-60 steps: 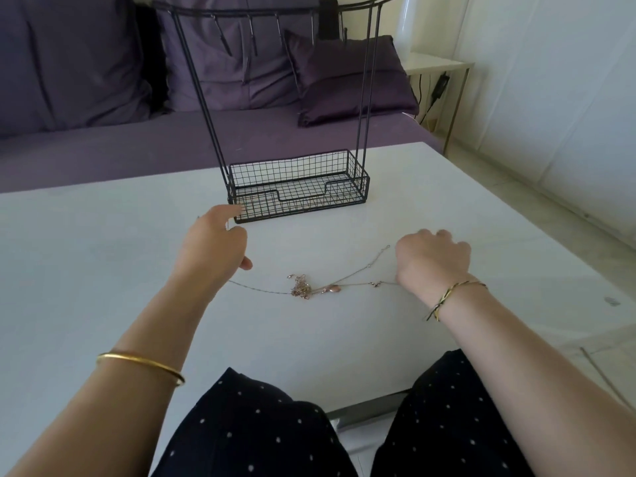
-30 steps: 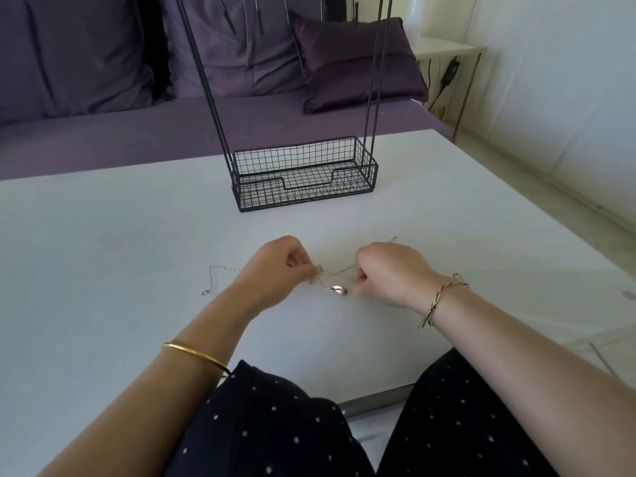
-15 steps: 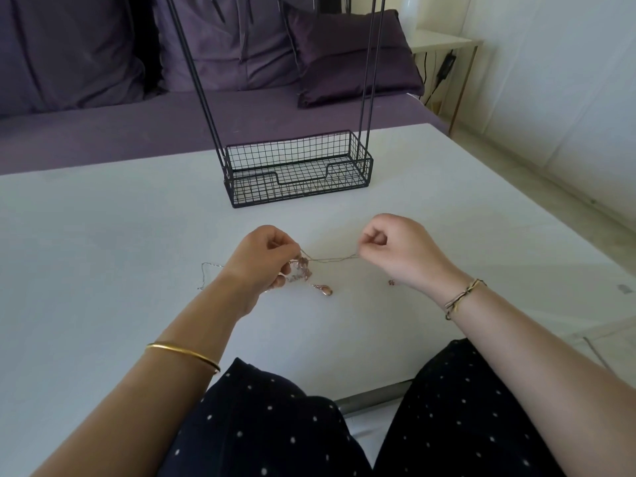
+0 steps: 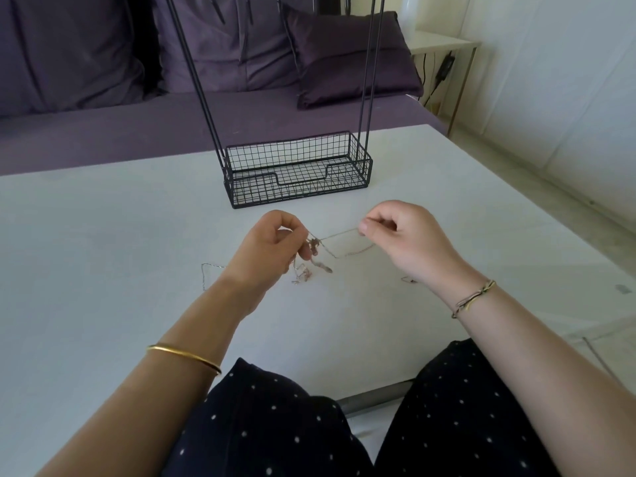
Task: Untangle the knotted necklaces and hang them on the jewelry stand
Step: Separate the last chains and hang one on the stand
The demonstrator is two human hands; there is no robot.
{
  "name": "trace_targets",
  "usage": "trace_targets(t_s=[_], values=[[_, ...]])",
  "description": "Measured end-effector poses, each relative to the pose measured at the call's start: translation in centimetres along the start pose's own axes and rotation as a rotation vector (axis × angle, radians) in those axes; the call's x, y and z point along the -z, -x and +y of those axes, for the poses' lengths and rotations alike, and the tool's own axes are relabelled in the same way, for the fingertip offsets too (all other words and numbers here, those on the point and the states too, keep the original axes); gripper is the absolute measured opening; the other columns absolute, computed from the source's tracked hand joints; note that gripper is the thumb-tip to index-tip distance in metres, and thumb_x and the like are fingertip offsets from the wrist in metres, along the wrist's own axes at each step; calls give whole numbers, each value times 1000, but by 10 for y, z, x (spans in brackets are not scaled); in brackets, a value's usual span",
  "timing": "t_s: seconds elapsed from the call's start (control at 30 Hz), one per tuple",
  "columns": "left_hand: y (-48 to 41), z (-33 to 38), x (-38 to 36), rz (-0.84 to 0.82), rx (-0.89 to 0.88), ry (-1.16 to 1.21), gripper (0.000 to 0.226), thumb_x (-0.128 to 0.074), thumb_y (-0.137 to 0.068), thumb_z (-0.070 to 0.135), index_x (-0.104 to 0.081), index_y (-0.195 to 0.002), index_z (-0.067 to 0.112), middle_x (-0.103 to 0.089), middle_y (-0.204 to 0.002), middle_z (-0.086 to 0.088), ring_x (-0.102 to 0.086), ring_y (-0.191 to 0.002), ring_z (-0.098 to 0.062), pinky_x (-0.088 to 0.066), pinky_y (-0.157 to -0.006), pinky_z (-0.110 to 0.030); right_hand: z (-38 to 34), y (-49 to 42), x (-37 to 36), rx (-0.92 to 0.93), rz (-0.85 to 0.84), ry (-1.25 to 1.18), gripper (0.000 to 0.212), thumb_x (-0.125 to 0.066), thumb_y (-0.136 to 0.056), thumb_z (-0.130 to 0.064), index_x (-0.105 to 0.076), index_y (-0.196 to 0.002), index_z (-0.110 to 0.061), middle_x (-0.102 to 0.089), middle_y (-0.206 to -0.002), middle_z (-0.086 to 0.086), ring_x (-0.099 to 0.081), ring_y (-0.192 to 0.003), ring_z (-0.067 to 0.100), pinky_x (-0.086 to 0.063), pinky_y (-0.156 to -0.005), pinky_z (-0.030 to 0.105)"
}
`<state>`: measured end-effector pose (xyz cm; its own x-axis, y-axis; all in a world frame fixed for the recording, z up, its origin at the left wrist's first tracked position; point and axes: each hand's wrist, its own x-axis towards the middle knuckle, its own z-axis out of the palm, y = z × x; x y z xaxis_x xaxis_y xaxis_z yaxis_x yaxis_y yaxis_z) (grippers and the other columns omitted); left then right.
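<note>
Landmark: jewelry stand (image 4: 296, 171), black wire. Its mesh basket base sits on the table (image 4: 103, 235), and its paired rods rise out of the top of the view.
Table edges: the far edge runs just behind the stand, against a purple sofa (image 4: 103, 127). The right edge slants from right of the stand toward the viewer. The near edge lies on the viewer's side of the stand, above the dotted dark garment (image 4: 275, 425).
Necklaces (image 4: 315, 244): thin tangled chains on the near side of the stand, between the two hands. The knot is raised off the table. One strand runs across to the right hand, with a slack loop sagging beneath it. Loose ends trail on the table to the left of the knot, and a short end shows by the right wrist.
Left hand (image 4: 272, 246): in front of the stand's left corner. The fingers are curled and the fingertips pinch the chain at the knot. A gold bangle (image 4: 184, 356) sits on the forearm.
Right hand (image 4: 406, 239): in front of the stand's right corner. Thumb and forefinger pinch the strand, and the other fingers are folded in. A cord bracelet (image 4: 473, 297) sits at the wrist.
Open room: a bare strip of table separates the stand's front from both hands. Bare table extends widely left of the stand. To the right of the stand, bare table continues to the table edge.
</note>
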<state>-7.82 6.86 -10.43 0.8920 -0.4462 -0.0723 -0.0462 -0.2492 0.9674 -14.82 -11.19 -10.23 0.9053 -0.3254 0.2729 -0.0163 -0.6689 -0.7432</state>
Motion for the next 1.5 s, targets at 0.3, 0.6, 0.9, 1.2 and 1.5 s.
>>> trace_targets(t_s=[0.3,0.6,0.9,1.2,1.5], values=[[-1,2,7,-24,-71,-279,16,-64,-88,9,-61,-99,20,-74,-82,3,-59,-72,-8,-41,-54,-14,1,-4,3,-11,249,14,27,-46,-98,-15,-59,-84,3,-63,-83,10,-54,-76,25,-36,-68,33],[-4,-9,17,159,-35,-526,23,-44,-97,16,-65,-86,16,-54,-67,7,-42,-54,-13,-34,-49,-25,11,-9,6,-156,386,50,40,-43,-99,-23,-51,-80,12,-58,-82,27,-48,-73,32,-29,-60,39],[0,-9,37,108,47,-1234,21,-27,-104,24,-37,-88,14,-54,-81,-3,-53,-79,-29,-41,-67,-35,19,-11,2,-247,204,151,39,-43,-96,-24,-58,-84,11,-65,-88,21,-56,-80,39,-47,-70,40],[6,15,20,-234,-15,-1161,33,-51,-92,32,-68,-66,22,-56,-81,0,-52,-73,-13,-48,-75,-34,22,-5,3,-306,123,179,32,-47,-89,-20,-58,-81,10,-44,-64,14,-43,-59,26,-35,-60,33],[-27,-18,8,-246,-82,-1012,12,-60,-93,27,-56,-85,19,-47,-101,-1,-56,-86,-21,-50,-82,-35,27,-4,5,-292,160,140,41,-50,-92,-29,-57,-75,8,-55,-68,18,-54,-68,37,-50,-68,43]])
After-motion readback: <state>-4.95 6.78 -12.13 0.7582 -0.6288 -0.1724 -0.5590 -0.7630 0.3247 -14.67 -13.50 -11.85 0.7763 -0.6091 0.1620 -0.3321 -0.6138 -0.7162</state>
